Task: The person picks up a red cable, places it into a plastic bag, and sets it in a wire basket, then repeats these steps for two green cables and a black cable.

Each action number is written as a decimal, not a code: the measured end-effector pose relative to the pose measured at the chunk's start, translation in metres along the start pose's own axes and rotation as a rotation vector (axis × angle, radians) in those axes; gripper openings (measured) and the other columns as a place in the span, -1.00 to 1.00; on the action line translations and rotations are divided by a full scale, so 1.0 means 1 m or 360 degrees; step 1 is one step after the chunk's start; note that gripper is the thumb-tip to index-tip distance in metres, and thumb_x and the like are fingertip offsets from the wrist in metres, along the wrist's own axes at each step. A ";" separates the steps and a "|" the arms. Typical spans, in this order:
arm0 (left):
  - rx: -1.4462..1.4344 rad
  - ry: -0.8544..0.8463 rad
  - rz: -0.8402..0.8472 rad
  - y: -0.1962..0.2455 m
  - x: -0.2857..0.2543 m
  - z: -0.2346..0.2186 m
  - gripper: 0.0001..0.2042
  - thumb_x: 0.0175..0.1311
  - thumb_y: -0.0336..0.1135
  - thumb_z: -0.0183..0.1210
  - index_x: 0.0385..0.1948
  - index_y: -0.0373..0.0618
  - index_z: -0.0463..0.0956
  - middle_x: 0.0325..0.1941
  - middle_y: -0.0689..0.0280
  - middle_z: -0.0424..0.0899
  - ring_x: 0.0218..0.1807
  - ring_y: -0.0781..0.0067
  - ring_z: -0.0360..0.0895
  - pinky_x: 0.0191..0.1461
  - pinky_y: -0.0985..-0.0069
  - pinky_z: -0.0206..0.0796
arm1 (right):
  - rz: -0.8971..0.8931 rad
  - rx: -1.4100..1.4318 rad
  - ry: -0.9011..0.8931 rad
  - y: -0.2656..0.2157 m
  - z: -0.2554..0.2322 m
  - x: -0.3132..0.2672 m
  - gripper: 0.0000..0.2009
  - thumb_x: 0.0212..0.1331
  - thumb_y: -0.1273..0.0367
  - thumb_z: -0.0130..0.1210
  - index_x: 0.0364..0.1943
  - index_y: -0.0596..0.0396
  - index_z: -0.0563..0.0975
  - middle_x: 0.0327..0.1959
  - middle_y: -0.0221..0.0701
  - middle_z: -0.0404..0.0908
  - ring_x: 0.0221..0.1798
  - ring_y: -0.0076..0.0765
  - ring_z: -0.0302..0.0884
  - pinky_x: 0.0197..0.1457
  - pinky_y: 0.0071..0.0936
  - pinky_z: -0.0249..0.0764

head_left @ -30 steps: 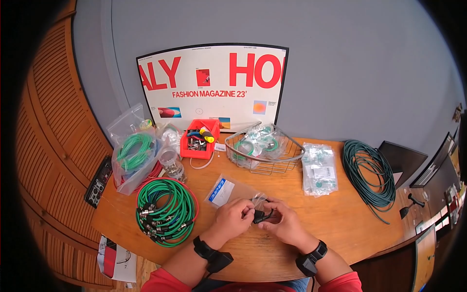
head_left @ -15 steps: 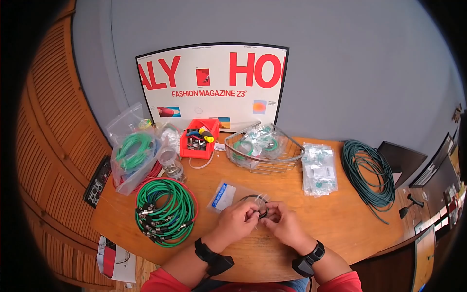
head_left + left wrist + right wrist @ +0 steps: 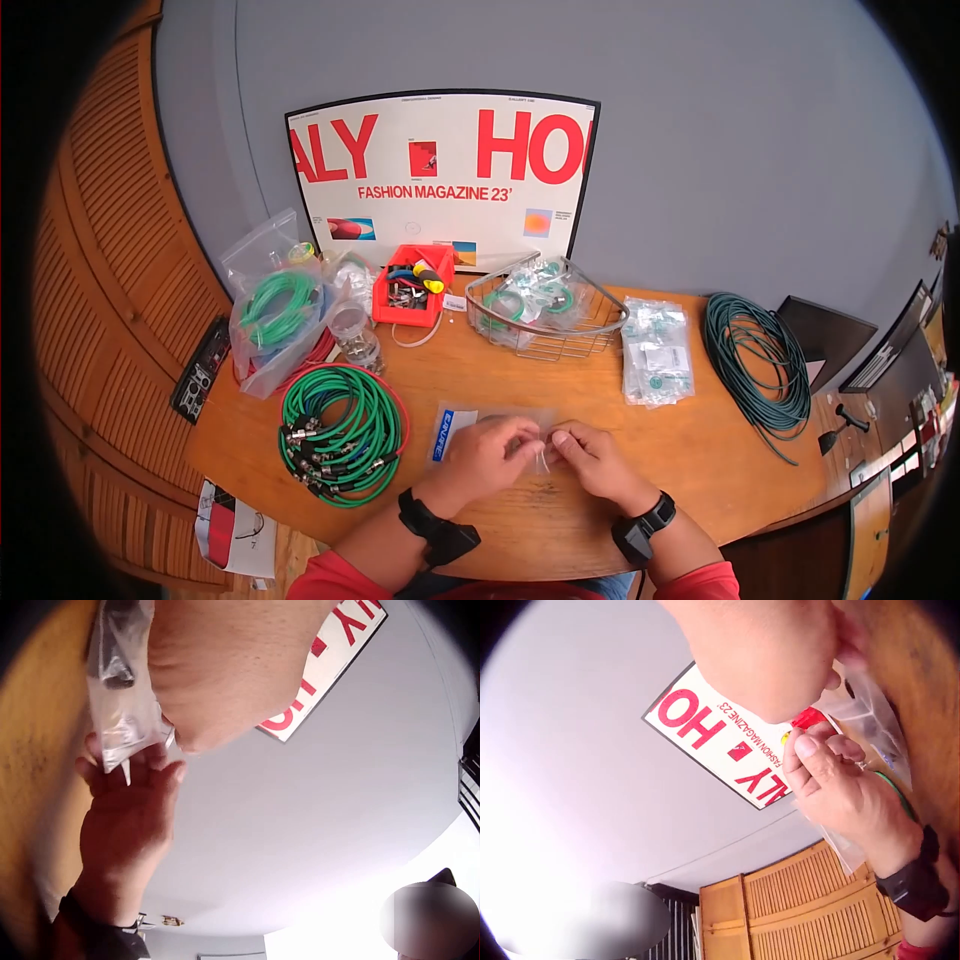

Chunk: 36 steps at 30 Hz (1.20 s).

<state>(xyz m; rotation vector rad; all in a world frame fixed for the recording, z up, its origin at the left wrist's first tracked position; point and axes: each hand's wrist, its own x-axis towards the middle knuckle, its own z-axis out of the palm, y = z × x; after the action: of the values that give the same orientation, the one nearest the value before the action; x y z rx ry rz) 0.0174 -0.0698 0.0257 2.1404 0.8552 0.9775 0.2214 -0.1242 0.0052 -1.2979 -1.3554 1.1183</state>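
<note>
In the head view a clear plastic bag [image 3: 540, 413] with a blue-and-white label [image 3: 444, 436] lies under and between my hands. Its near end is at my fingertips. My right hand [image 3: 592, 462] pinches the bag's edge between thumb and fingers. Close beside it, the curled fingers of my left hand [image 3: 485, 460] hold the same end, where a thin whitish strip of plastic shows. Through the plastic in the left wrist view shows a dark item [image 3: 118, 673], its lower part glossy. The right wrist view shows the left hand's thumb [image 3: 810, 750] against its bent fingers.
Coiled green cables [image 3: 340, 435] lie left, near a bagged green coil [image 3: 275, 310] and a clear jar [image 3: 355, 338]. A red bin [image 3: 410, 312] of tools and a wire basket [image 3: 570, 343] stand behind. Flat bags [image 3: 657, 350] and a dark cable coil [image 3: 757, 365] lie right.
The black cable between my hands has gone out of sight in the head view. The bag's label has turned more upright, and my hands have shifted to the bag's near end.
</note>
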 end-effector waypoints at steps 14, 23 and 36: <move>0.0736 -0.0195 -0.0564 -0.015 0.009 -0.028 -0.55 0.29 0.01 0.22 -0.05 -0.24 0.59 -0.22 0.11 0.73 -0.17 0.01 0.66 -0.04 0.12 0.46 | -0.0107 -0.0941 -0.0018 0.003 -0.019 -0.005 -0.72 0.18 0.17 0.31 -0.28 0.13 0.67 -0.30 -0.10 0.69 -0.26 0.00 0.66 -0.16 -0.21 0.55; -0.0743 -0.0454 -0.0626 -0.059 0.009 0.001 -0.62 0.45 -0.13 0.17 0.06 -0.29 0.53 -0.11 0.22 0.72 -0.07 0.46 0.64 0.03 0.47 0.48 | 0.0004 0.0140 -0.0140 0.002 -0.030 -0.001 -0.90 0.32 0.45 0.24 -0.16 0.16 0.60 -0.27 -0.50 0.69 -0.21 -0.64 0.57 -0.11 -0.62 0.51; -0.1484 -0.0062 -0.0599 -0.051 0.009 0.005 -0.88 0.48 -0.38 0.12 -0.16 -0.25 0.52 -0.24 0.30 0.67 -0.23 0.57 0.62 -0.11 0.58 0.53 | 0.0073 0.0225 -0.0091 0.003 -0.031 0.003 -0.88 0.33 0.47 0.23 -0.11 0.15 0.61 -0.28 -0.59 0.65 -0.24 -0.73 0.49 -0.14 -0.70 0.45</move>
<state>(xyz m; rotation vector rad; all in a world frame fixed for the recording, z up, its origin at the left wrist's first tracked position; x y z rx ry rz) 0.0108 -0.0344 -0.0116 1.1523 0.5750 0.8832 0.2528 -0.1208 0.0072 -1.2076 -1.2690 1.2681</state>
